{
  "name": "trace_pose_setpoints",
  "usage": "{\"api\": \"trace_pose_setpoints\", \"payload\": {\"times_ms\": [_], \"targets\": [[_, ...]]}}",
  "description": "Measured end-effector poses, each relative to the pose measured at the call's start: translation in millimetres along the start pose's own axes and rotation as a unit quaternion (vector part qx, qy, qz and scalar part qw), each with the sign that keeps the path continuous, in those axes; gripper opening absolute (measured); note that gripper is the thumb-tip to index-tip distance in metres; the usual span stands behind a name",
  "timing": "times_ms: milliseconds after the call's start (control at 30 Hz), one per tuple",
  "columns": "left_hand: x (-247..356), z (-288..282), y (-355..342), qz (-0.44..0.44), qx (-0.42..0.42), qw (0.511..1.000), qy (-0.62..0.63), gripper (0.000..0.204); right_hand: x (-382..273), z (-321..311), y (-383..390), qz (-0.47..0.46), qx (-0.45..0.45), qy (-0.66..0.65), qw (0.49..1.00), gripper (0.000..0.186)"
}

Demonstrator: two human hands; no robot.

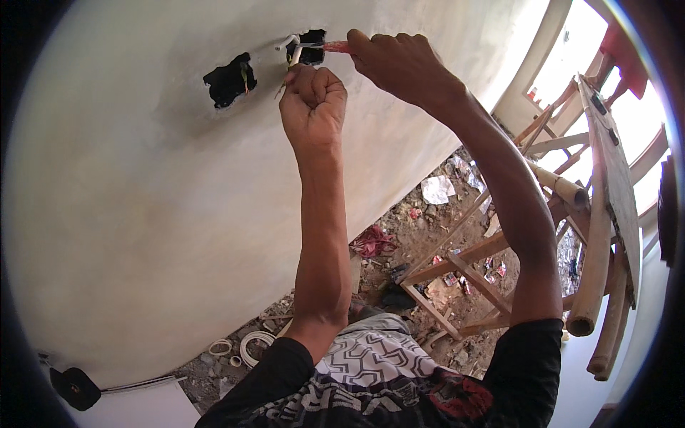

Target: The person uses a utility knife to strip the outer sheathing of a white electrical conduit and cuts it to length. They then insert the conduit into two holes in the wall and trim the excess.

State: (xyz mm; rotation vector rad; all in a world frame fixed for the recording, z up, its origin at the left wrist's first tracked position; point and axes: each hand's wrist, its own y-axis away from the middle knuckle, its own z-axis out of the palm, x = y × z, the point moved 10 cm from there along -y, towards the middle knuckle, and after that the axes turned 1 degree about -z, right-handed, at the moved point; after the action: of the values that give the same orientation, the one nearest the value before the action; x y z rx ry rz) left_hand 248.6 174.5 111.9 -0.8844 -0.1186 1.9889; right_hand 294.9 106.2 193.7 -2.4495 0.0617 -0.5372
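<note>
Up at the wall, my left hand (314, 103) is closed around a white cable or thin tube (295, 54) that comes out by the right-hand hole (314, 51). The white piece bends over at its upper end. My right hand (399, 68) grips a tool with a red handle (337, 46). Its thin metal end reaches left to the white piece and seems to touch it; too little shows to tell which kind of tool it is. Left of my hands, another rough hole (228, 80) in the wall has thin coloured wires (245, 75) in it.
Bamboo poles (591, 285), a plank (617, 178) and a wooden frame (478, 250) stand at the right. Litter and rubble cover the dirt floor (435, 214). A coil of white cable (255, 345) lies by the wall below. Someone in red (624, 60) is at the far right.
</note>
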Motion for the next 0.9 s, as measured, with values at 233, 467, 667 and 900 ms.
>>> {"api": "trace_pose_setpoints", "payload": {"times_ms": [233,467,667,900], "targets": [[-7.6,2.4,3.5,-0.031,-0.019,0.999,0.016,0.025,-10.9,-4.8,-4.4,-0.032,0.083,0.072,0.993,0.019],[-9.8,-0.1,2.2,-0.008,-0.011,1.000,-0.028,0.021,-15.7,3.8,-8.7,0.020,0.055,0.112,0.992,0.016],[-7.9,-5.2,0.0,0.032,0.001,0.993,-0.115,0.020,-20.1,2.2,-11.2,0.030,0.026,0.076,0.996,0.018],[-8.5,-5.8,32.5,0.073,0.004,0.958,-0.279,0.026,-12.4,5.8,-10.1,0.007,0.031,0.088,0.996,0.019]]}}
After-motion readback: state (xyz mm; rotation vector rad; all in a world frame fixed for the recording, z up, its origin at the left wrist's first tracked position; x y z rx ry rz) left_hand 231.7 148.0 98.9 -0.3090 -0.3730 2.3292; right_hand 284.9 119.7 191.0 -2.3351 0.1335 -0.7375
